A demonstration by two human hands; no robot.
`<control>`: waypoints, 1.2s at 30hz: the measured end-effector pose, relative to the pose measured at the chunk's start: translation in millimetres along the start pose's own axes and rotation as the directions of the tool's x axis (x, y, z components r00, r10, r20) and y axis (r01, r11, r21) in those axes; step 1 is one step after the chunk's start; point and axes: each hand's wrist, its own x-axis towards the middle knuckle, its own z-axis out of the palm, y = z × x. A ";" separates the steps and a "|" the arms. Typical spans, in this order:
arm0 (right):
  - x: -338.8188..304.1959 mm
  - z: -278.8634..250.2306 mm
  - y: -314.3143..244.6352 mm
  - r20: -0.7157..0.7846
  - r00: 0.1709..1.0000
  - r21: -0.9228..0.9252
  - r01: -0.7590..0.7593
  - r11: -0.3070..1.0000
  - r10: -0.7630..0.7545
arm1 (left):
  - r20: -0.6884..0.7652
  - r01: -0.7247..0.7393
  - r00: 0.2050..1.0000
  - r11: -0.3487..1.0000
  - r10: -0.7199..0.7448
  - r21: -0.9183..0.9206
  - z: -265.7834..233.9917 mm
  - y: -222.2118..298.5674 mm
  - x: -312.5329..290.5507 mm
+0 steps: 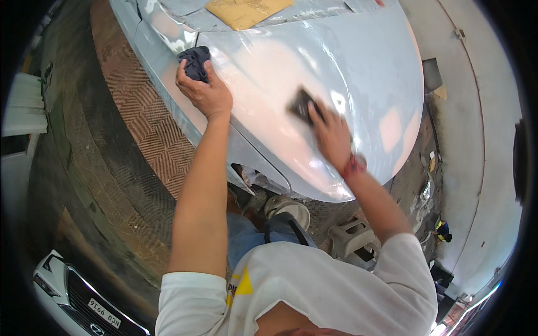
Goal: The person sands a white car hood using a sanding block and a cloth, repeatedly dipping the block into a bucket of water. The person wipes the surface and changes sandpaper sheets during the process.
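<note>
Standing over a car hood point(378, 78), grey with pinkish patches; judged to be sanding the large patch point(260, 78) by hand. Gripping a dark block point(303, 103) in the right hand point(332, 133), fingers clamped over its near end, out on the hood by the edge of the large patch. Clutching a bunched dark cloth point(195, 63) in the left hand point(208, 95), fingers and thumb closed round it, near the seam point(258, 150) along the hood's left side. Cannot tell contact under the cloth, nor the block's working face: hidden, and blurred at the block. For good results, keep the block flat, spreading pressure across the whole face, not through the fingertips; otherwise at risk of digging grooves. Use long, overlapping strokes, feathering past the pinkish edge into the grey. Follow the hood's curve; ease off near the seam and the front edge, probably easiest to cut through. Wipe often with the cloth, then check by palm and by glare for low spots. Keep the cloth out of the block's path. Stop strokes short of the brown paper point(246, 12) at the far edge. When shifting round, mind the bucket point(292, 210) and the stool point(343, 238) below the front edge.
</note>
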 end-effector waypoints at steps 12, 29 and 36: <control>-118.3 8.3 -3.3 -0.051 0.984 0.161 -0.158 0.974 0.168 | 0.047 0.022 0.999 0.999 -0.023 0.025 -3.9 4.6 0.8; -85.5 6.3 16.6 -0.033 0.995 0.158 -0.092 0.983 0.098 | 0.041 0.005 0.999 1.000 -0.006 0.030 -2.4 1.7 3.1; 160.2 1.3 35.1 -0.228 0.947 0.056 -0.220 0.974 0.227 | 0.053 0.024 0.998 1.000 -0.023 -0.018 7.1 9.8 -0.2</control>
